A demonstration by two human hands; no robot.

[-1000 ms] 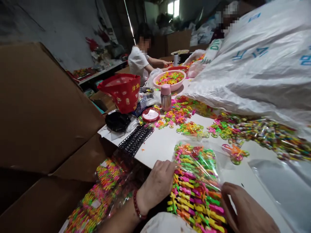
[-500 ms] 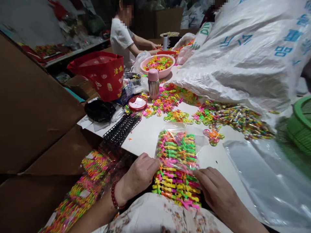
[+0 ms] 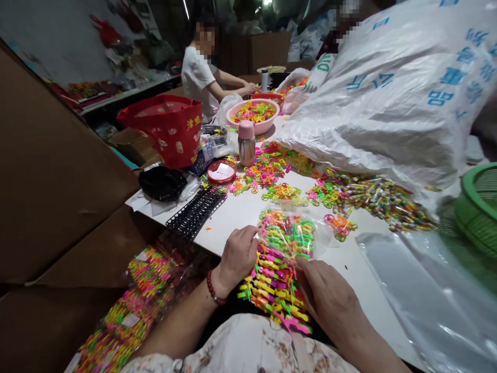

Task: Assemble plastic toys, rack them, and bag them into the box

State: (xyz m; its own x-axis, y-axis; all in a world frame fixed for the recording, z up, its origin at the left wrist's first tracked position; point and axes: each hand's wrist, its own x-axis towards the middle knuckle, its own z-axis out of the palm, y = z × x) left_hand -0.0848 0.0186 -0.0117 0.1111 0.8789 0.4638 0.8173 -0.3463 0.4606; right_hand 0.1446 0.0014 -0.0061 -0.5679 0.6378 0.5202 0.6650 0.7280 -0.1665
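Note:
A stack of small neon plastic toys (image 3: 277,274) in pink, yellow, green and orange lies at the near edge of the white table (image 3: 248,212), half inside a clear plastic bag (image 3: 306,228). My left hand (image 3: 236,256) grips the left side of the bag and stack, with a red bead bracelet on its wrist. My right hand (image 3: 330,298) presses on the right side of the stack with bent fingers.
Loose neon toys (image 3: 272,173) and wrapped pieces (image 3: 384,199) litter the table beside a big white sack (image 3: 388,98). There are also a pink-capped flask (image 3: 246,143), a red bag (image 3: 169,129), a black grid strip (image 3: 196,211), clear bags (image 3: 423,290) and a green basket (image 3: 479,204). Another person (image 3: 198,77) works at the far end. Filled packs (image 3: 128,311) lie low at left.
Both hands have slid up the stack toward the bag's mouth, and more of the toys now sit inside the bag. The view shifted slightly.

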